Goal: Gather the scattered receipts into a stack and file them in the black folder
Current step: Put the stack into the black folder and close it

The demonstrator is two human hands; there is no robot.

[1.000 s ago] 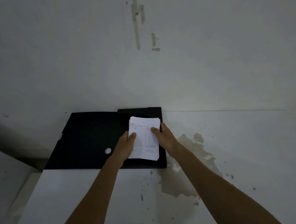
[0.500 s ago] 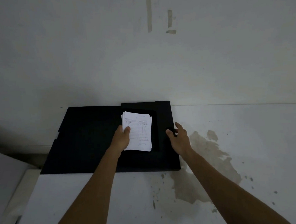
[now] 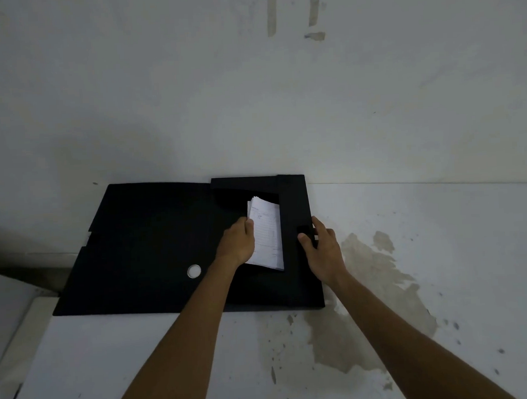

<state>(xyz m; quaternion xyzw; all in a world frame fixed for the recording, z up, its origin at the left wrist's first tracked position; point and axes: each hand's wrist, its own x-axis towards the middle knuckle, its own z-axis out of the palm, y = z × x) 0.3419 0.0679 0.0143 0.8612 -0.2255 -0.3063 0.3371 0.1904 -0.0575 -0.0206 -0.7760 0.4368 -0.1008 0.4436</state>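
Left hand (image 3: pixel 238 245) gripping receipt stack (image 3: pixel 267 232), sliding it under side flap, frame centre | right hand (image 3: pixel 321 246) pinching black folder (image 3: pixel 142 236) flap edge | gathering done, filing underway, closing left

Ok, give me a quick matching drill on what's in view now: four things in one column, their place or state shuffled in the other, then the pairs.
Things:
1. receipts
2. left hand
3. right hand
4. white ring

Places or states:
A. grips the right flap of the black folder
B. on the folder's left panel, near the left forearm
C. stacked, partly tucked under the right flap
D. holds the left edge of the stack

Pairs: 1-C, 2-D, 3-A, 4-B
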